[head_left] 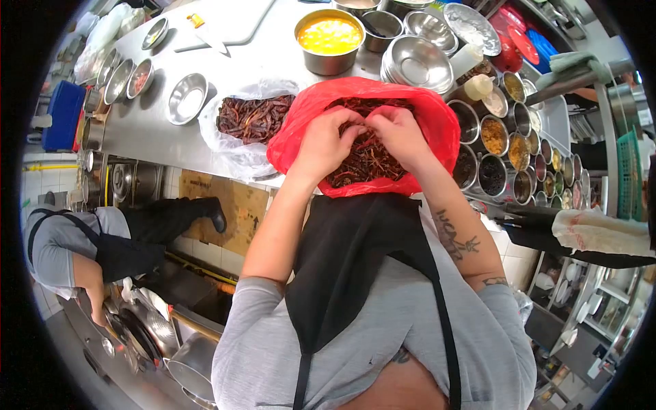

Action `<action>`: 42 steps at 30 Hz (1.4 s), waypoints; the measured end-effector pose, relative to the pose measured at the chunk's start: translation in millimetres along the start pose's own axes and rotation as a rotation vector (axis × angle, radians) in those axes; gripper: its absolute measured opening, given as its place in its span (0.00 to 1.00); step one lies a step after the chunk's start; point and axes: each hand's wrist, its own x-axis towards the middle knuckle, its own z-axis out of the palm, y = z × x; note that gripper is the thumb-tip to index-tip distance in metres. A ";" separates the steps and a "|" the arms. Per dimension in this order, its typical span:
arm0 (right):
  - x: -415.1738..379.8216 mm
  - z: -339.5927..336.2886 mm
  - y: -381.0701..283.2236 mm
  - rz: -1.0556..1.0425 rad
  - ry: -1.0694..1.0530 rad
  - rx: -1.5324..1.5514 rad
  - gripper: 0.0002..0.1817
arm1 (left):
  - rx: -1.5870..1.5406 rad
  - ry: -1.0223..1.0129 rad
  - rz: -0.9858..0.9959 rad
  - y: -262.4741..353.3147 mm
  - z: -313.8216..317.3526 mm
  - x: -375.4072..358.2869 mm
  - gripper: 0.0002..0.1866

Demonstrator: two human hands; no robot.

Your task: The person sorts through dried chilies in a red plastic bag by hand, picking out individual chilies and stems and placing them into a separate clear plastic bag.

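Chilies in red bag lie beneath left grip, right grip

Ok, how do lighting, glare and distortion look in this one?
Head view: strong fisheye bending, black corners; counter washed out near the cutting board; glare inside the filled pot; shadow beside the empty bowl; left hand and right hand well lit, fingertip detail unclear.
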 end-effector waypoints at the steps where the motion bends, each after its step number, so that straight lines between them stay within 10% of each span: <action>1: -2.2 -2.1 -1.8 0.041 0.007 0.207 0.11 | -0.064 -0.015 -0.018 0.7 0.2 0.8 0.06; 3: -7.6 -7.4 -10.4 0.119 0.027 0.622 0.10 | -0.253 0.026 -0.044 -25.6 12.4 2.0 0.08; 7: -10.0 -23.9 11.8 -0.221 0.120 -0.554 0.14 | -1.148 -0.102 -0.457 -32.6 6.3 2.6 0.09; 11: -23.5 -19.1 41.3 -0.272 0.054 -0.991 0.15 | -1.343 -0.157 -0.607 -29.1 2.1 0.8 0.09; 21: -14.8 -7.5 -6.9 -0.046 -0.148 -0.115 0.09 | -0.632 -0.035 -0.397 -13.4 22.9 -0.2 0.11; 28: -17.5 -7.8 -9.4 -0.158 -0.018 -0.551 0.10 | -0.921 -0.001 -0.522 -28.7 17.6 -1.2 0.11; 42: -13.4 -13.5 13.1 -0.208 -0.052 0.204 0.07 | -1.715 -0.165 -0.649 -36.8 9.8 3.0 0.09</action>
